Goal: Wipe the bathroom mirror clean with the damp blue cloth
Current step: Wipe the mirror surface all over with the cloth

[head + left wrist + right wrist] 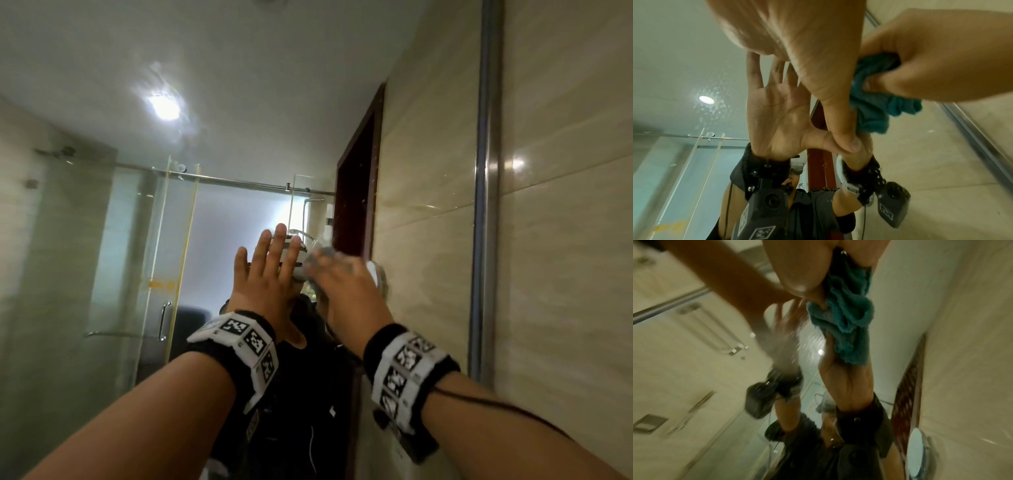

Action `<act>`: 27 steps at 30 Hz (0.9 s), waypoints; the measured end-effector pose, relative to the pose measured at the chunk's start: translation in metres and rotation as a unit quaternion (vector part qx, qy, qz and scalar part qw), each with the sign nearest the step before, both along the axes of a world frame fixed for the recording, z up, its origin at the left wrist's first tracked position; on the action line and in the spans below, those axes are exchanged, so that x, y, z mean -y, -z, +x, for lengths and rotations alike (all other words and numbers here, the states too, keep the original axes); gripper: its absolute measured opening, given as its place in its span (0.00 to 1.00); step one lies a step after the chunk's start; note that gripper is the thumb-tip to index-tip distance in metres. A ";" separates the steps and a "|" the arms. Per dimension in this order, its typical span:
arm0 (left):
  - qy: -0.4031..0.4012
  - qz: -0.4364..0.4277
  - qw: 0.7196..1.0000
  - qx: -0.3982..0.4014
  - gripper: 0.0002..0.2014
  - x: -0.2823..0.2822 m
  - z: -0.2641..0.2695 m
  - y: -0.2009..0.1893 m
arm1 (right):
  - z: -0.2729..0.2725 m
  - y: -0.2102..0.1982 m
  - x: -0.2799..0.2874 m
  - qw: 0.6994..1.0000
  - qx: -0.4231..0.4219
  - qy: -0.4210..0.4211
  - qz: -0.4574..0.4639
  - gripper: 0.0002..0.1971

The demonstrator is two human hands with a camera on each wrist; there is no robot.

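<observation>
The mirror [205, 68] fills most of the head view and carries water spots around the reflected ceiling light. My left hand [270, 253] lies flat on the glass with its fingers straight and spread; its palm shows as a reflection in the left wrist view. Just to its right, my right hand [339, 277] is motion-blurred and grips the bunched blue cloth [879, 105] against the mirror. The cloth [849, 313] hangs in folds below the thumb of my right hand [801, 272]. In the head view the cloth is mostly hidden behind that hand.
A vertical metal strip [486, 205] edges the mirror on the right, with beige tiled wall [565, 240] beyond it. A round white fitting [918, 454] sits near the right hand. The glass reflects a shower screen, a dark red door frame and my own body.
</observation>
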State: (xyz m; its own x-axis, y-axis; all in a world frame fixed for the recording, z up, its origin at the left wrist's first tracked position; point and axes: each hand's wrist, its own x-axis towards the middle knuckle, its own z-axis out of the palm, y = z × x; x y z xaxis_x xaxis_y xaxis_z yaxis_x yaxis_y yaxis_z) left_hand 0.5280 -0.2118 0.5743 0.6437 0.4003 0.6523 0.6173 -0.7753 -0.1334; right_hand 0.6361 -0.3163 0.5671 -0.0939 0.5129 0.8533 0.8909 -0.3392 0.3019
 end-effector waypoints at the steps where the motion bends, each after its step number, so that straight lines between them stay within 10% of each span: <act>1: 0.002 -0.001 1.000 -0.002 0.74 0.002 -0.001 0.000 | 0.003 0.010 0.003 0.999 0.014 -0.012 -0.031 0.35; 8: 0.002 -0.001 1.000 0.007 0.75 -0.001 0.002 0.003 | -0.001 -0.082 0.009 0.990 -0.076 -0.018 0.121 0.20; 17: 0.011 0.011 1.000 0.013 0.75 -0.002 -0.002 0.004 | -0.001 -0.005 0.013 0.993 0.061 -0.014 -0.098 0.36; 22: 0.005 0.014 1.000 0.022 0.76 -0.004 0.002 0.005 | -0.007 -0.065 0.019 0.997 -0.049 0.012 0.056 0.23; 27: 0.007 0.022 1.000 0.017 0.74 -0.004 0.001 0.005 | 0.000 -0.021 -0.006 0.999 -0.028 0.007 0.041 0.27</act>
State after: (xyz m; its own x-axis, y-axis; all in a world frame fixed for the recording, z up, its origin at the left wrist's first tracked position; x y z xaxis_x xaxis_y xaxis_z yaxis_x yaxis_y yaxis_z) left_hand 0.5286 -0.2082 0.5696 0.6261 0.3629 0.6902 0.6118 -0.7774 -0.1463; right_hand 0.6359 -0.3105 0.5883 -0.0391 0.4425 0.8959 0.9007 -0.3726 0.2234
